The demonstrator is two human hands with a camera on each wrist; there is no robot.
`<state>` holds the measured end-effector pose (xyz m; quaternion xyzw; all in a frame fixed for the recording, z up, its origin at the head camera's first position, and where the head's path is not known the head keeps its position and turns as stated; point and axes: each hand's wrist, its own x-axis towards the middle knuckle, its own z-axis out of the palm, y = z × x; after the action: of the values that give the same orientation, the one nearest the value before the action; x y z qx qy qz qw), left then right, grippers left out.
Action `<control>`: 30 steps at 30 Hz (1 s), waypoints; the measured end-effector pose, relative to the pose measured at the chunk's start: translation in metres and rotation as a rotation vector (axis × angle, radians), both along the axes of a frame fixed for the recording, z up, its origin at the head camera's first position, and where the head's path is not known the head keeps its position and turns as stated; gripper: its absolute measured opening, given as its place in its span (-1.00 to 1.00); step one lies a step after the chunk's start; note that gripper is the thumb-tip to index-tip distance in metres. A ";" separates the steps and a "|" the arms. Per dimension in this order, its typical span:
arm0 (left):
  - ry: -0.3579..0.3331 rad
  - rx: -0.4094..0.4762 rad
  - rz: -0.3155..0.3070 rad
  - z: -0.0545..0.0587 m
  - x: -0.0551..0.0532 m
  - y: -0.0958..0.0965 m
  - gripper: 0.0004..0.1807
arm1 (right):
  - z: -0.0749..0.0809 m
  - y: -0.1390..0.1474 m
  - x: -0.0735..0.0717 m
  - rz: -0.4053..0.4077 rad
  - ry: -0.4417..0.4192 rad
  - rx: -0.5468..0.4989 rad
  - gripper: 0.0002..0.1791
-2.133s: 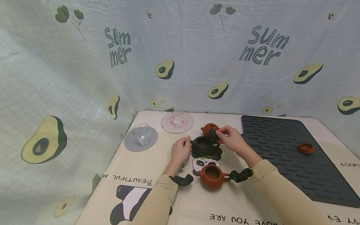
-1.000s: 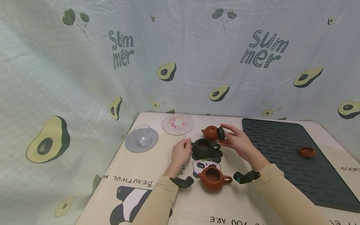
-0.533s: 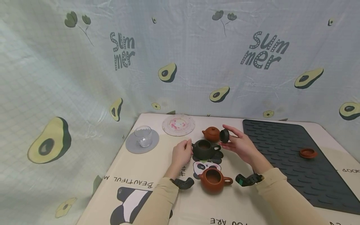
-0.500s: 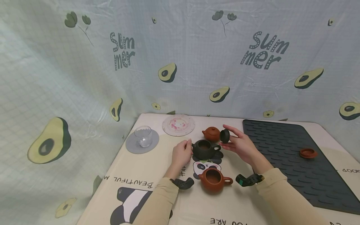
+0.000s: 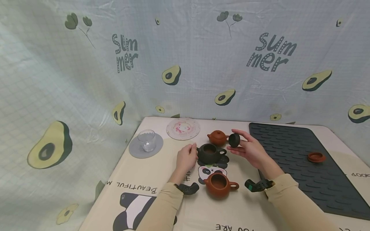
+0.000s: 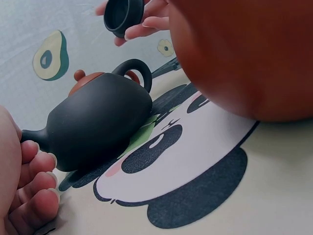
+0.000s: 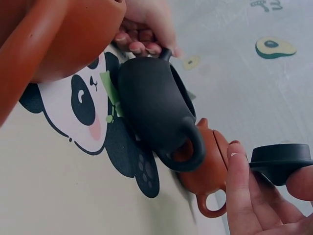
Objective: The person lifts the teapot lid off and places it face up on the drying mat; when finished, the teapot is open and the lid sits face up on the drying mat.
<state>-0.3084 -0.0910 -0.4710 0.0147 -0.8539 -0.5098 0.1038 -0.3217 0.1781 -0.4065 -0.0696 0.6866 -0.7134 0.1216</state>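
Observation:
A black teapot (image 5: 209, 153) stands lidless on the table, its dark opening facing up. My left hand (image 5: 186, 158) pinches the spout on its left side; the left wrist view shows the fingers (image 6: 38, 188) curled at the spout. To the right of this pot, my right hand (image 5: 251, 148) holds the black teapot lid (image 5: 234, 140) in the air. The lid is tilted on its side, its hollow underside facing left in the head view. In the right wrist view, the thumb and fingers grip the lid (image 7: 279, 159) by its knob side.
An open reddish-brown teapot (image 5: 218, 185) stands nearest the body, and a smaller lidded one (image 5: 217, 138) is behind the black pot. A brown lid (image 5: 316, 157) lies on the dark ridged mat (image 5: 289, 160) at right. A glass cup (image 5: 147, 141) sits on a grey coaster (image 5: 136, 151); a round patterned coaster (image 5: 183, 129) lies behind.
My right hand has drawn the black lid rightward, away from the black teapot, and turned it so the underside shows. My left hand stays at the spout.

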 end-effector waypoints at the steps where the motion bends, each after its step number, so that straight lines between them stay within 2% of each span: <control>1: -0.001 0.002 0.000 0.000 0.000 0.000 -0.55 | 0.000 0.001 0.000 -0.001 0.000 -0.001 -0.45; 8: -0.008 0.006 0.002 0.000 0.001 0.001 -0.56 | 0.002 0.008 0.000 -0.012 -0.017 -0.015 -0.40; 24: 0.006 -0.003 0.005 0.000 0.001 0.002 -0.55 | 0.000 0.018 0.005 0.007 -0.031 -0.098 -0.48; 30: 0.011 0.001 0.003 -0.001 0.001 0.002 -0.55 | -0.006 0.024 0.007 -0.002 0.004 -0.061 -0.43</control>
<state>-0.3071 -0.0891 -0.4722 0.0134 -0.8531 -0.5100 0.1091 -0.3147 0.2022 -0.4121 -0.0738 0.6649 -0.7339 0.1174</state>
